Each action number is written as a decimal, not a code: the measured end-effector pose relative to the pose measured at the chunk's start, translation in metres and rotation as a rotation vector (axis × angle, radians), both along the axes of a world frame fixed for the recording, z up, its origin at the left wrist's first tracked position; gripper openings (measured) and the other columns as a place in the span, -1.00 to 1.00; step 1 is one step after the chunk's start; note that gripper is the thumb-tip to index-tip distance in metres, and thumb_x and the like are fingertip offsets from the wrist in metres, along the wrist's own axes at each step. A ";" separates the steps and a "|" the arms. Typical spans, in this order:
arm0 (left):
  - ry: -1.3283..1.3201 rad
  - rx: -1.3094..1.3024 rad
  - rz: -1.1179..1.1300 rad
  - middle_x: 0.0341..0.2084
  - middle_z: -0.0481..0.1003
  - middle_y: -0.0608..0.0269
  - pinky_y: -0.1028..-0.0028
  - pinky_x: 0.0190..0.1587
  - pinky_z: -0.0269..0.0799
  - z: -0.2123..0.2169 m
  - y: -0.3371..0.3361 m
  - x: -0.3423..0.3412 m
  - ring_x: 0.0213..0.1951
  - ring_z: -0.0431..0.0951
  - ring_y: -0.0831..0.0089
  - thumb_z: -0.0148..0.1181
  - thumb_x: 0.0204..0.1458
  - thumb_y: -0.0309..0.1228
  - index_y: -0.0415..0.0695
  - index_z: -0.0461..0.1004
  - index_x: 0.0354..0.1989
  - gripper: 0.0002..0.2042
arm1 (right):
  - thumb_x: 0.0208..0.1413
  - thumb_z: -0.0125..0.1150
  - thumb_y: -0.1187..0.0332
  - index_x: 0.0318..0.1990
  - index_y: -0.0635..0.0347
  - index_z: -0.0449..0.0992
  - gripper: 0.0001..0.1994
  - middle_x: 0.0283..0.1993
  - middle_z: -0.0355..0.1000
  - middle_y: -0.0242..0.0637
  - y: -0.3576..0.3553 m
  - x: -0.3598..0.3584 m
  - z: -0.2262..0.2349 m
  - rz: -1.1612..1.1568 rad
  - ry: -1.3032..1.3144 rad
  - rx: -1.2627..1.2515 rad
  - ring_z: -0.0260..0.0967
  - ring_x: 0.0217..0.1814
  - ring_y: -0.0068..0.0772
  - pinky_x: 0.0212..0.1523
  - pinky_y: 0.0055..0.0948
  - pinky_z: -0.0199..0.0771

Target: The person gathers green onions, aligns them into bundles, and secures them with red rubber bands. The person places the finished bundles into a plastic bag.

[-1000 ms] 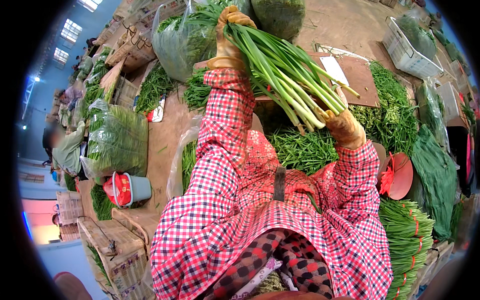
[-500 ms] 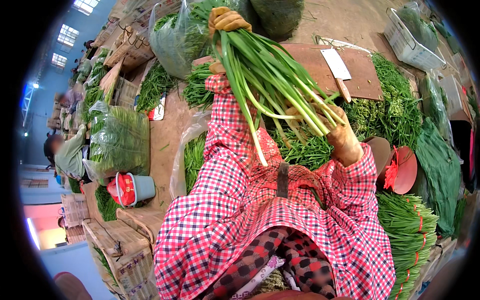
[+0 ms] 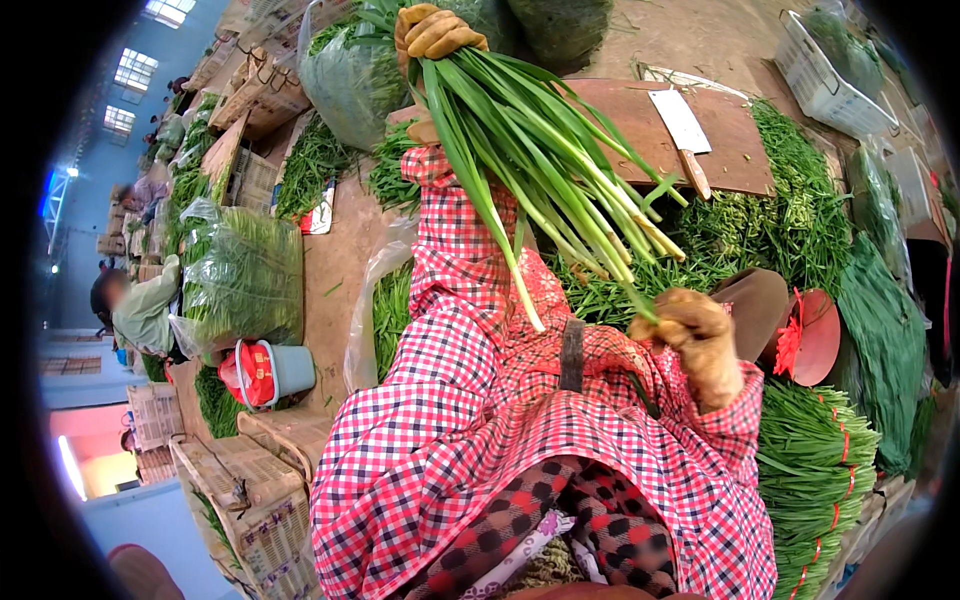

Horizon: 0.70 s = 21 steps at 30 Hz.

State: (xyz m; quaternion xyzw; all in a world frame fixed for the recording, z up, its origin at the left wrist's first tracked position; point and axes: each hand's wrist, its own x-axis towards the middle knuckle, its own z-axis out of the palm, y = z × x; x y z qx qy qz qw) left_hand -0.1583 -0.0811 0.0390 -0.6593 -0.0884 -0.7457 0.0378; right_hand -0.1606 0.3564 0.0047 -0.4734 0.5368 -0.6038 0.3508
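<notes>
Up at the top centre my left hand (image 3: pixel 440 35), in a tan glove, is closed round the leafy part of a bunch of garlic greens (image 3: pixel 530 140). Flat green leaves and pale stems fan down to the right from it. Lower right, my right hand (image 3: pixel 690 340), gloved too, is closed near my lap. A thin green stalk (image 3: pixel 641 303) sticks out of its fingers, just below the bunch's stem ends and apart from them. A heap of loose greens and trimmings (image 3: pixel 640 280) lies under both hands.
A cleaver (image 3: pixel 683 135) lies on a brown board (image 3: pixel 735 160) beyond the heap. Banded bundles of greens (image 3: pixel 815 470) are stacked at right, near a red round-topped object (image 3: pixel 808 345). A blue-grey bucket (image 3: pixel 290 370) and bagged greens (image 3: pixel 245 275) stand left; a white crate (image 3: pixel 830 85) far right.
My right hand has come away from the stem ends, down and to the right, with a thin stalk in its fingers. The left hand has shifted slightly left and up.
</notes>
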 end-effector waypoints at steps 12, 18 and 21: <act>0.016 -0.117 0.103 -0.55 0.53 0.51 0.48 0.03 0.43 -0.006 -0.017 0.019 -0.26 0.54 0.57 -0.12 0.27 -0.45 0.10 0.32 -0.60 -0.67 | -0.05 0.22 0.66 -0.06 0.21 0.56 -0.66 -0.29 0.47 -0.11 -0.059 -0.018 0.057 -0.048 0.723 0.057 0.46 -0.28 -0.11 -0.31 -0.28 0.46; 0.097 -0.083 0.213 -0.57 0.53 0.50 0.51 -0.02 0.45 0.002 -0.022 0.042 -0.30 0.55 0.59 -0.22 0.31 -0.45 0.10 0.31 -0.63 -0.61 | 0.03 0.28 0.53 0.04 0.13 0.56 -0.64 -0.07 0.54 -0.19 -0.007 -0.016 0.007 0.249 0.369 0.606 0.49 0.00 -0.27 0.02 -0.34 0.49; 0.055 -0.097 0.191 -0.56 0.55 0.50 0.45 0.03 0.39 -0.002 -0.018 0.045 -0.29 0.56 0.58 -0.21 0.30 -0.39 0.11 0.34 -0.63 -0.62 | 0.09 0.27 0.47 0.22 0.06 0.42 -0.52 0.16 0.44 -0.20 -0.014 -0.017 0.010 0.002 0.257 0.494 0.36 0.22 -0.29 0.23 -0.33 0.34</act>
